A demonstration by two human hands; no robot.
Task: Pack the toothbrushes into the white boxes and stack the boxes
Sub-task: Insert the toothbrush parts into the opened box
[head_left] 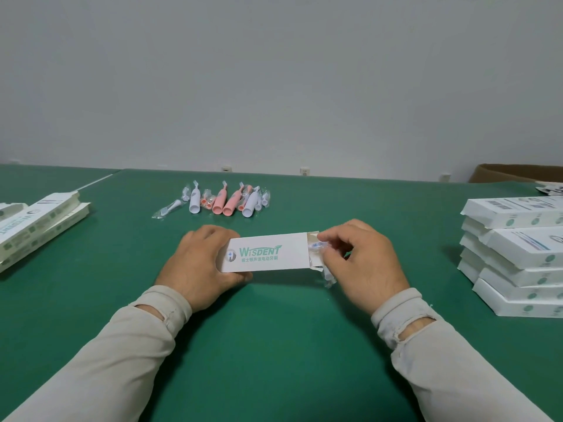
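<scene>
A white box point(268, 252) with green lettering lies lengthwise on the green table point(274, 345), its right end open. My left hand point(198, 263) grips the box's left end. My right hand point(362, 260) pinches a brush head in clear plastic wrap point(320, 246) at the open end; another wrapped piece point(329, 277) hangs below the opening. Whether a toothbrush is inside the box is hidden. Behind the box lie several pink and white toothbrush handles with wrapped brush heads point(225, 201).
A pile of flat, unfolded white boxes point(33, 226) lies at the left edge. At the right stands a stack of several packed white boxes point(518, 257). A brown cardboard carton point(515, 173) sits at the far right corner by the wall.
</scene>
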